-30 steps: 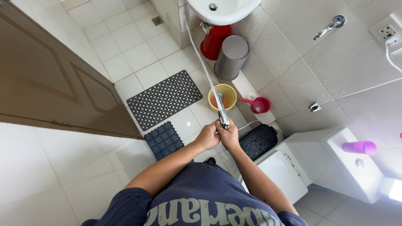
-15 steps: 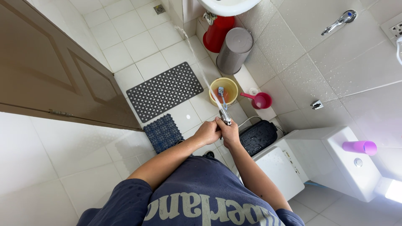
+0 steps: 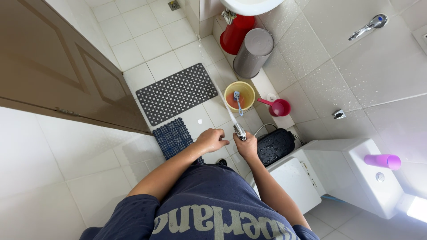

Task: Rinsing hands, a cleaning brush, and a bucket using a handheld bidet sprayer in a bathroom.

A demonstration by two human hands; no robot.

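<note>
The right hand grips a chrome spray nozzle jetting water, the left hand loosely curled beside it, above a yellow bucket holding a blue-handled brush.

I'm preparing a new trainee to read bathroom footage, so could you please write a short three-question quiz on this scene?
1. True or false: the right hand holds a spray nozzle from which a stream of water runs out over the floor tiles.
2. What stands nearest beyond the nozzle? A) the grey cylindrical bin B) the yellow bucket C) the purple cup
3. Fill in: the left hand is beside the nozzle, above the small dark ____ mat.

Key: 1 true; 2 B; 3 blue.
</note>
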